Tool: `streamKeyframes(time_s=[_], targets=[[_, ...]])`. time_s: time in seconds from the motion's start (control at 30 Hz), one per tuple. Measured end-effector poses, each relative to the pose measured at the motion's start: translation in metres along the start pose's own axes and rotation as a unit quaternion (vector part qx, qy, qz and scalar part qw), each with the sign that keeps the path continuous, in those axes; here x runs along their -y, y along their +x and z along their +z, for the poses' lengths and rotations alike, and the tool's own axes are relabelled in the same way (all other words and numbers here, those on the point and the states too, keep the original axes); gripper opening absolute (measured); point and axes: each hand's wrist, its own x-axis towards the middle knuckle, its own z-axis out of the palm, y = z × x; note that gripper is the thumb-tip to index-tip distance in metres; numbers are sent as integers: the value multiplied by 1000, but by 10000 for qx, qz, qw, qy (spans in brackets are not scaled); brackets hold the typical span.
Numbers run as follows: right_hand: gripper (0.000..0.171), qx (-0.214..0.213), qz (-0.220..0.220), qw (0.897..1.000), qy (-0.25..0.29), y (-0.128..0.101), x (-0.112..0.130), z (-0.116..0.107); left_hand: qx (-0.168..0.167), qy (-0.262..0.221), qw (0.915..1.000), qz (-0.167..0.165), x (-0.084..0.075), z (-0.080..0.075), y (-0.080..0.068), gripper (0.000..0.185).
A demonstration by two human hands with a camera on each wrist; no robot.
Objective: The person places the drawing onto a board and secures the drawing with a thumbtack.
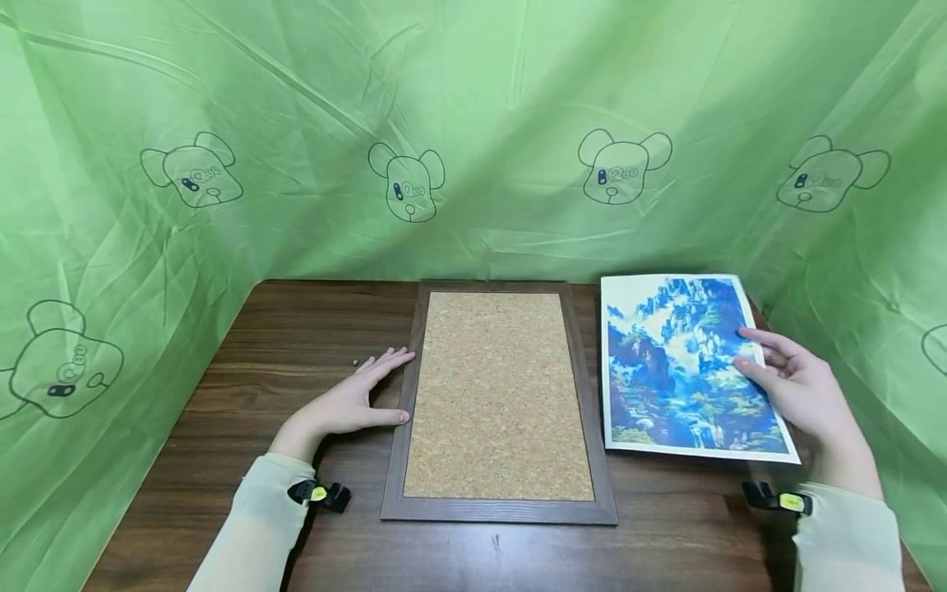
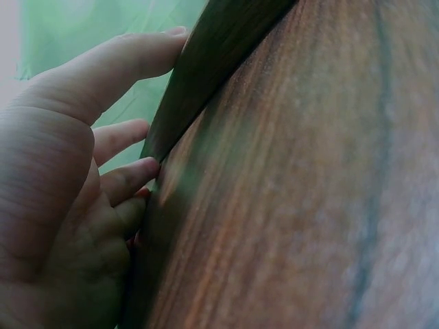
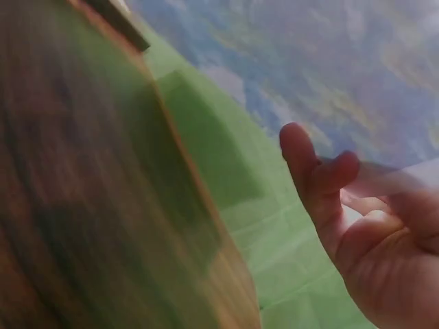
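Observation:
A cork board (image 1: 499, 395) with a dark wooden frame lies upright to the view in the middle of the table. My left hand (image 1: 355, 403) rests at its left side, thumb and fingertips touching the frame, fingers fairly straight. In the left wrist view, the thumb and fingers meet the frame's side edge (image 2: 212, 62). On the right, my right hand (image 1: 806, 390) pinches the right edge of a blue landscape print (image 1: 681, 370) with a white border. The right wrist view shows the print (image 3: 309, 82) raised off the table, with fingertips beneath it.
The brown wooden table (image 1: 311, 321) reaches back to a green curtain (image 1: 503, 99) printed with bear-head outlines, which also closes off both sides. A tiny dark bit (image 1: 356, 363) lies near my left fingers. Wrist cameras are strapped over both pale sleeves.

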Motion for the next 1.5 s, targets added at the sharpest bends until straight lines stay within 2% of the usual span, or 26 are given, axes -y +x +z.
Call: streamKeyframes(time_s=[0.07,0.17,0.33,0.47,0.63,0.97,1.07,1.23,1.33,1.43,1.5], targets=[[57,33,82,9971,760,0,2,-2,-18,1,10000,-19,0,0,0,101],[54,136,99,9864,1637,2,6,2,-26,-14,10000,-38,0,0,0,102],[55,287,-335,9836,1749,10,15,32,7,-6,10000,-96,1,-1,1,103],[56,466,-536,9858,1519,13,31,66,41,-12,9999,-115,3,-1,3,103],[55,647,-697,9912,920,14,56,102,51,-67,10000,-7,3,2,8,102],[49,848,-681,9890,998,19,96,148,43,-131,9998,157,-2,6,14,101],[48,971,-691,9875,1028,21,101,161,61,-122,9999,91,-1,7,13,101],[46,1124,-811,9873,777,21,102,182,70,-92,9999,19,-1,6,11,101],[49,1375,-811,9850,649,19,102,195,56,-48,9999,-110,1,5,7,102],[52,1617,-769,9825,509,18,102,201,42,-42,9997,-223,2,3,2,103],[51,1626,-778,9829,382,18,101,201,45,-54,9997,-233,2,2,1,103]])
